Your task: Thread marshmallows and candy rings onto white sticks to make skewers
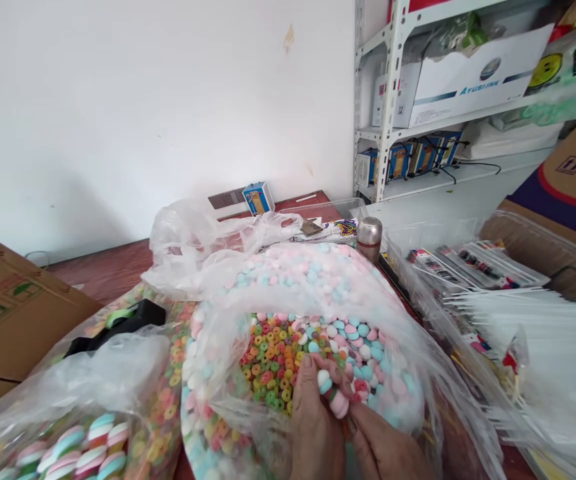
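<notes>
My left hand and my right hand meet at the lower middle, in front of a clear plastic bag. Between their fingers is a short row of pink, white and blue candies; both hands are closed round it. Behind the hands the bag lies open, showing ring-shaped candies in red, green, orange and yellow, and round pastel candies to their right. The undersides of my hands and part of the candy row are hidden.
Candy skewers in plastic lie at lower left, near a black tape dispenser. A metal-topped bottle stands behind the bag. At right is a clear bin of white sticks; cardboard boxes flank both sides.
</notes>
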A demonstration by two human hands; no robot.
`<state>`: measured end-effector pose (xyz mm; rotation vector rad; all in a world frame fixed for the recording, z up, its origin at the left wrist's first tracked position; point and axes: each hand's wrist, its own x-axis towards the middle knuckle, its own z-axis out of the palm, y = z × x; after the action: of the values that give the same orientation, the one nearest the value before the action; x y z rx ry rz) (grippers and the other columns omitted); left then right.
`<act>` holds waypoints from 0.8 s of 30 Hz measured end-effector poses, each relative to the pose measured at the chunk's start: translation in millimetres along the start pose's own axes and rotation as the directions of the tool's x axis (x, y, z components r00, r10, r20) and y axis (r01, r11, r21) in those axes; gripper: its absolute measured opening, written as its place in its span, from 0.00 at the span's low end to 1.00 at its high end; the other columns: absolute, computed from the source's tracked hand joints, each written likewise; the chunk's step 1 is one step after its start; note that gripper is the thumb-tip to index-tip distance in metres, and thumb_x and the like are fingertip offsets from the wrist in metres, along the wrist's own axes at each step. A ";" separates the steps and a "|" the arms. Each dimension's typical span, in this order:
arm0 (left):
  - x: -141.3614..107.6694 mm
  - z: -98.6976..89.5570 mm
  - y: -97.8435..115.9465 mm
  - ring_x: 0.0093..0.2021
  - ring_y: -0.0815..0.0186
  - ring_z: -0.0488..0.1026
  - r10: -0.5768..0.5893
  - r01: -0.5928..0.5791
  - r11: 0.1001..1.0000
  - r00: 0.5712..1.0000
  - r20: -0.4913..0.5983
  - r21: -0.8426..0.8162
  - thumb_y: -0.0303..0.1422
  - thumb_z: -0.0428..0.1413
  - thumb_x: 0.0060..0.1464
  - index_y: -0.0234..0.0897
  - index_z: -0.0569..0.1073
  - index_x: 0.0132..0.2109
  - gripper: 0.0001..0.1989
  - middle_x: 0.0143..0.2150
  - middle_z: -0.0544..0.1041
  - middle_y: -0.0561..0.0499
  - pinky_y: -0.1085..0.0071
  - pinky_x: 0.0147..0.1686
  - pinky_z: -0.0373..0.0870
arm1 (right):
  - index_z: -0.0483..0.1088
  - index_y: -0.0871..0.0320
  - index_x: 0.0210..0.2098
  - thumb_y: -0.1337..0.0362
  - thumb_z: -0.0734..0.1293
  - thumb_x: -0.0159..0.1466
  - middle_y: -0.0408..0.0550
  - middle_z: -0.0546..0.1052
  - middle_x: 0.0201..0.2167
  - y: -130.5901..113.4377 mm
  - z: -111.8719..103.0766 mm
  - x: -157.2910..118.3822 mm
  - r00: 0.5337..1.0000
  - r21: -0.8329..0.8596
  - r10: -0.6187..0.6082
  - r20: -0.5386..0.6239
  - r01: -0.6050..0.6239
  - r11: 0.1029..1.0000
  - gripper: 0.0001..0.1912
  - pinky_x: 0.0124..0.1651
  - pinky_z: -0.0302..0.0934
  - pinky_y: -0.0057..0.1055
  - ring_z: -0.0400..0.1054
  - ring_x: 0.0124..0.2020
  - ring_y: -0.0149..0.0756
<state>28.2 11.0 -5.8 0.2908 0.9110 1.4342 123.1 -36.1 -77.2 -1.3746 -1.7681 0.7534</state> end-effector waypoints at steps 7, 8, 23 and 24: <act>0.8 -3.3 -25.2 0.29 0.67 0.70 0.052 -0.053 0.973 0.999 0.011 0.223 0.55 0.50 0.59 0.38 0.69 0.29 0.25 0.28 0.73 0.51 0.70 0.36 0.68 | 0.70 0.49 0.54 0.54 0.51 0.72 0.49 0.81 0.46 -5.8 -8.0 13.5 0.997 0.041 0.072 0.028 -0.074 0.996 0.21 0.43 0.70 0.30 0.78 0.45 0.41; 3.6 -3.7 -26.6 0.32 0.65 0.72 0.033 -0.036 0.964 0.999 0.015 0.263 0.56 0.49 0.59 0.38 0.71 0.31 0.25 0.30 0.75 0.50 0.70 0.37 0.68 | 0.71 0.50 0.53 0.54 0.51 0.72 0.50 0.82 0.44 -4.2 -11.6 18.0 0.996 0.044 0.083 0.037 -0.085 0.995 0.21 0.43 0.70 0.29 0.77 0.44 0.41; 85.2 7.7 -23.8 0.46 0.57 0.69 0.095 -0.466 -0.246 0.861 0.499 0.850 0.19 0.51 0.54 0.37 0.73 0.40 0.11 0.45 0.74 0.44 0.63 0.47 0.63 | 0.74 0.54 0.40 0.49 0.54 0.70 0.50 0.82 0.35 36.3 -70.7 33.5 0.964 0.016 0.179 -0.198 -0.179 0.984 0.22 0.34 0.69 0.29 0.77 0.35 0.42; 86.0 7.9 -23.9 0.45 0.57 0.69 0.092 -0.455 -0.246 0.868 0.488 0.856 0.19 0.52 0.53 0.37 0.73 0.39 0.12 0.44 0.74 0.44 0.64 0.46 0.63 | 0.75 0.54 0.43 0.49 0.55 0.70 0.51 0.82 0.37 37.9 -69.8 33.7 0.965 0.027 0.178 -0.193 -0.176 0.984 0.22 0.35 0.69 0.29 0.77 0.36 0.42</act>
<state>40.5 89.1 -47.8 2.0582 1.7099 0.5865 197.2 5.8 -63.6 -1.5596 -1.5024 0.6947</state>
